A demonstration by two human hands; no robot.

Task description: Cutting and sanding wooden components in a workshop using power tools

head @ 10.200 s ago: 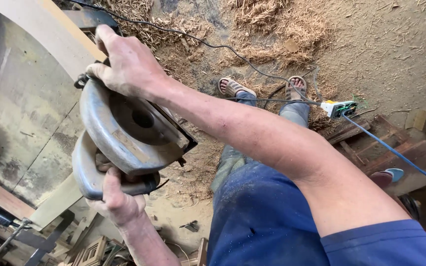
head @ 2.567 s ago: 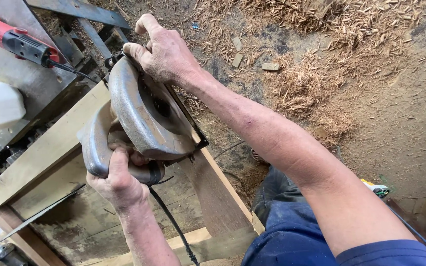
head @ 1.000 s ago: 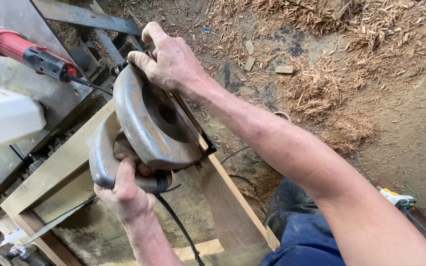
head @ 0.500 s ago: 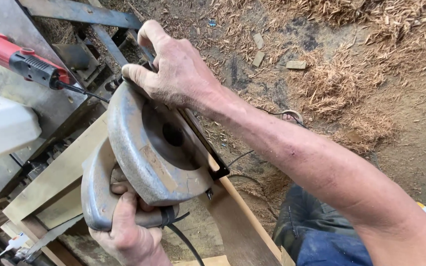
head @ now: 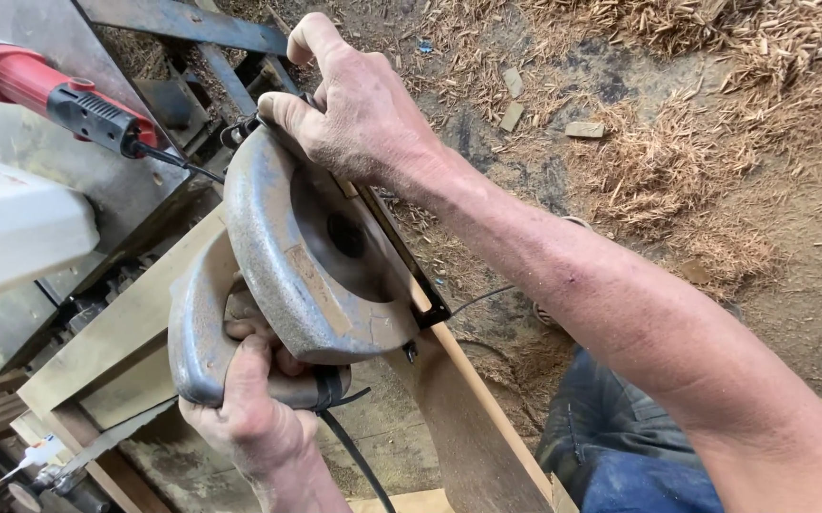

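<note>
Circular saw (head: 311, 252) — grey metal, worn guard, resting on a pale wooden frame (head: 473, 418) above the dirt floor. Left hand (head: 249, 418): fingers clamped around the rear handle, where a black cord (head: 359, 461) leaves the saw. Right hand (head: 354, 104): fingers curled over the front edge of the guard, gripping it. Red power tool (head: 55, 90) — lying on a grey metal desk (head: 135, 190) to the left, well apart from the saw. White plastic container (head: 17, 228) at the left edge, just below the red tool. Wood shavings (head: 668, 161) heaped on the floor beyond the right arm.
</note>
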